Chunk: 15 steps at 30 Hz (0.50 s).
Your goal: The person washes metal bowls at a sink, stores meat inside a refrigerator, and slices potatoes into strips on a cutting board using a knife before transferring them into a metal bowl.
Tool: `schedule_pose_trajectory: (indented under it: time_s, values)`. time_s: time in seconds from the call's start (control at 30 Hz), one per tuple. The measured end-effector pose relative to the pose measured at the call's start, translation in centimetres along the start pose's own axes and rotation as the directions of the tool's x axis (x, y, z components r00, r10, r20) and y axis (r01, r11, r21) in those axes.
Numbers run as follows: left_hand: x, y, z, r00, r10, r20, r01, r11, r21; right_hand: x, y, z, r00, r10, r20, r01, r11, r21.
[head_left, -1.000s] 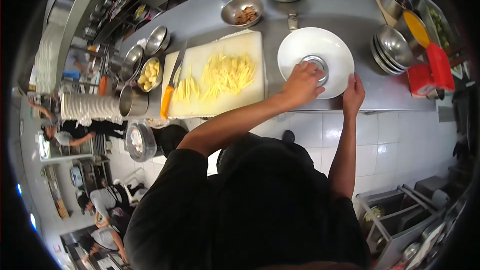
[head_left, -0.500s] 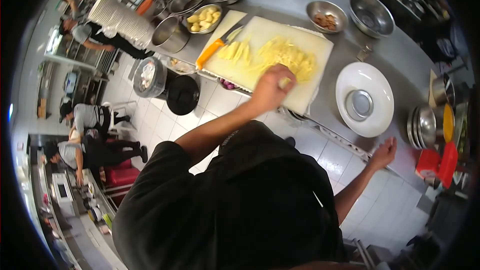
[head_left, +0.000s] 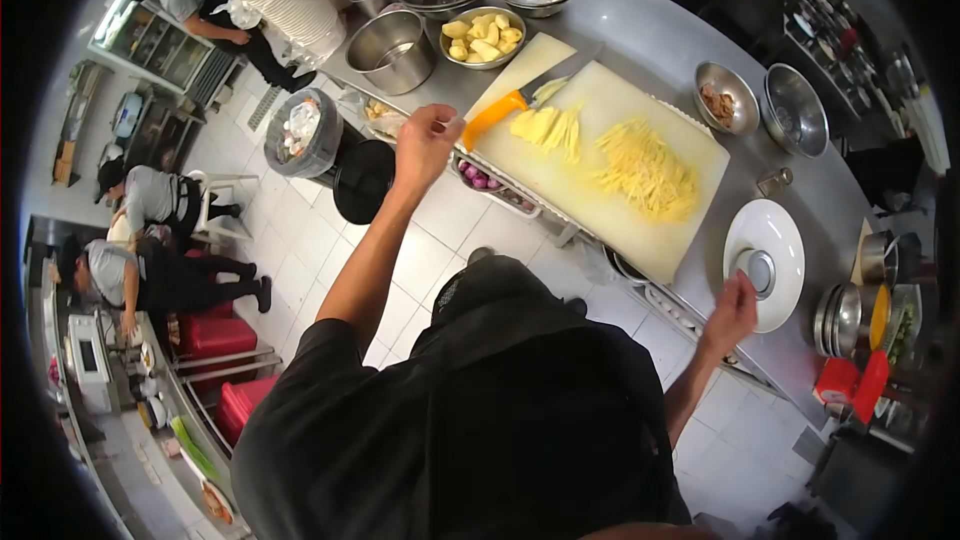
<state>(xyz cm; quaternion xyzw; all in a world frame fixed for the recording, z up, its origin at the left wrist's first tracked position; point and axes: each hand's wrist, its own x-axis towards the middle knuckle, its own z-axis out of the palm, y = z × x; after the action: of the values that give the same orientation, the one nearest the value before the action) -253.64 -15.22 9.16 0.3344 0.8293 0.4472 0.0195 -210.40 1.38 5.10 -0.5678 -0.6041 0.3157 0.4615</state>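
Note:
My left hand is raised at the counter's near edge, just left of the knife's orange handle. Its fingers are curled together, and whatever they may hold is too small to tell. Loosely bent and slightly apart, the fingers of my right hand are over the near left edge of a white oval plate, with nothing visible in them. A small metal dish lies on the plate. Yellow slices and a pile of thin yellow strips lie on the white cutting board.
Peeled yellow pieces fill a metal bowl beside a steel pot. More bowls stand behind. At right are a bowl of brown pieces, stacked bowls and a red scale. A bin and several people are at left.
My left hand has moved left off the yellow strips to the counter's edge. My right hand has come up and left to the plate. The view has shifted, moving the counter's items rightward.

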Motion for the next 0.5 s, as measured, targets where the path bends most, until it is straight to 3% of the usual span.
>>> schedule_pose_trajectory:
  time_s: [0.03,0.1,0.17,0.23,0.37,0.43,0.47,0.5]
  values:
    - [0.6,-1.0,0.4,0.998,0.060,0.016,-0.060,0.998,0.012,-1.6,-2.2,2.7,0.996,0.038,0.079,-0.046,0.994,0.102]
    - [2.0,-1.5,1.4,0.989,0.085,0.122,-0.098,0.989,0.110,-4.0,-4.5,8.1,0.969,-0.108,0.222,0.097,0.993,0.063]
    - [3.0,-3.1,3.0,0.971,0.167,0.171,-0.193,0.970,0.149,-6.9,-7.6,13.7,0.924,-0.079,0.374,0.027,0.989,0.142]
    - [4.3,-4.1,3.8,0.955,0.144,0.260,-0.182,0.974,0.132,-8.9,-9.3,19.2,0.887,-0.150,0.436,0.082,0.982,0.171]
    - [5.9,-6.9,5.1,0.912,0.197,0.359,-0.242,0.966,0.086,-11.0,-12.3,27.4,0.875,-0.138,0.465,0.040,0.976,0.215]
    - [6.9,-6.1,4.9,0.850,0.224,0.477,-0.300,0.950,0.089,-11.7,-14.9,28.6,0.868,-0.027,0.495,-0.038,0.992,0.122]
    - [6.9,-6.8,5.3,0.854,0.265,0.448,-0.326,0.943,0.062,-12.0,-14.8,29.4,0.886,-0.063,0.459,0.014,0.994,0.109]
    - [6.9,-6.1,4.9,0.844,0.194,0.500,-0.278,0.955,0.099,-12.1,-14.5,30.1,0.899,-0.095,0.428,0.058,0.994,0.097]
